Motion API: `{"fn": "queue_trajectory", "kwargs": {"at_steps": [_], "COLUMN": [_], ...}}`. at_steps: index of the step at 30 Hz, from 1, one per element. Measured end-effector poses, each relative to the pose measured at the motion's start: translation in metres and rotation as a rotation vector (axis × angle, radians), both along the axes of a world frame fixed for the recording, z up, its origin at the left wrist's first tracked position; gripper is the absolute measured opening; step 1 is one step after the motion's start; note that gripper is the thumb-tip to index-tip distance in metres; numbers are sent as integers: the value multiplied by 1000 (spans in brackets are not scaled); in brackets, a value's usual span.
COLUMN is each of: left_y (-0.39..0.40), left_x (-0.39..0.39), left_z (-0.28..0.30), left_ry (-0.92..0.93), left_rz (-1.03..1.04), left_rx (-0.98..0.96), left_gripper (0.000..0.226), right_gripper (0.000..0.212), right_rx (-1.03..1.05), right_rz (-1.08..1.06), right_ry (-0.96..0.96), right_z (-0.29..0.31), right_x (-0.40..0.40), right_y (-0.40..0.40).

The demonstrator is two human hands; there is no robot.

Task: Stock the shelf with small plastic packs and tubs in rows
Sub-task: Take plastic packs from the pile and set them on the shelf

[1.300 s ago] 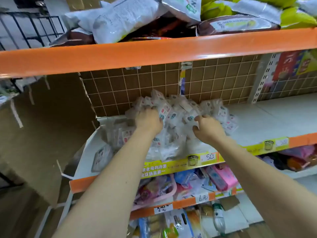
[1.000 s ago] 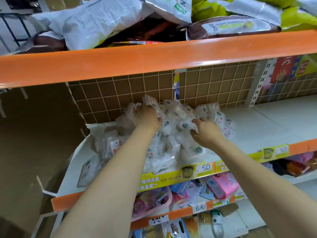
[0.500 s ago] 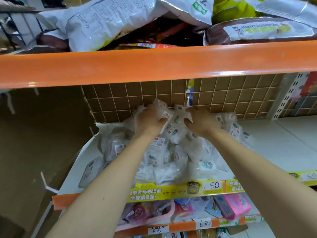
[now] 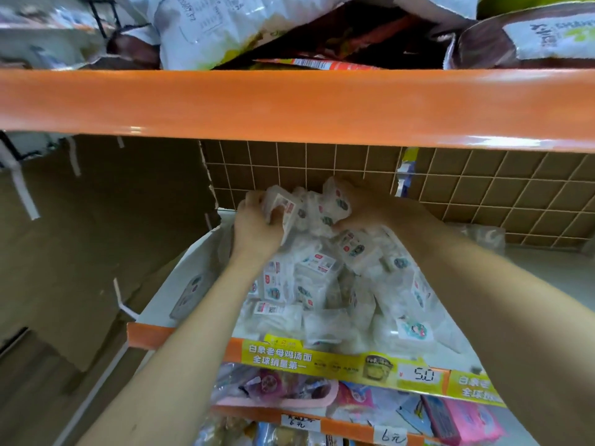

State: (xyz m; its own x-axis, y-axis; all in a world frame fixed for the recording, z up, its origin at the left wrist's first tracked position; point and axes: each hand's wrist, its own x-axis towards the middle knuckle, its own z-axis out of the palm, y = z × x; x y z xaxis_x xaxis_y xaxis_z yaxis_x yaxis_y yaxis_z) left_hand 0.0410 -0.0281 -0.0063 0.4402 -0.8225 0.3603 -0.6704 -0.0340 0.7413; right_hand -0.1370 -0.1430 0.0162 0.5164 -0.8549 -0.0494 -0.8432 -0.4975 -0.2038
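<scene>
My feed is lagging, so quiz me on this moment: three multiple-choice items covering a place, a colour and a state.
1. Where are both hands working?
A. at the back of the heap of small packs, by the grid panel
B. on the lower shelf
C. on the top shelf

2. What colour is the shelf's front rail?
A. blue
B. orange
C. black

3. How do the packs lie?
A. in neat rows
B. hung on hooks
C. in a loose heap

Answers:
1 A, the left hand and right hand grip packs near the grid panel.
2 B, the rail is orange.
3 C, the packs overlap at all angles.
</scene>
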Motion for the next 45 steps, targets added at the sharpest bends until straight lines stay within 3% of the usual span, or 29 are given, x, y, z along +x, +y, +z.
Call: {"fn": "queue_trajectory", "kwargs": {"at_steps": [5,13,20,23,27,31,33,39,45], "left_y": [5,-5,1,11,29,42,46,48,37], "left_x": [10,15,10,2,-11,-27,-38,-83,-151], "left_z": [3,5,25,27,21,15,12,8,-3], "left_ry": [-34,-77,115,116,98,88,87,39,-200], "left_rz": [5,-81,-96,-136,-181,-190,-186,-221,-143], "left_rx": [-16,-16,-20,-74,-156,-93,-61,-63,-95], "left_gripper": [30,29,31,17,8,66,82,74,61], "right_gripper": [96,95,97,92,76,73,67,54,52], "right_rx": [98,-24,-221,-229,-445,-544,-572,-661,-619], "right_rz": [-21,-6,-47,-121,-159,-146,-160,-152,-138], "right_ry": [1,-2,-284,-463,-620,-648,-696,-662,-625], "right_z": [3,3,9,8,-5,-14,-16,-25,-37], "right_x": [3,4,7,3,-7,-27,-38,-91,-184], "right_y": [-7,-5,40,76,110,124,131,131,120]}}
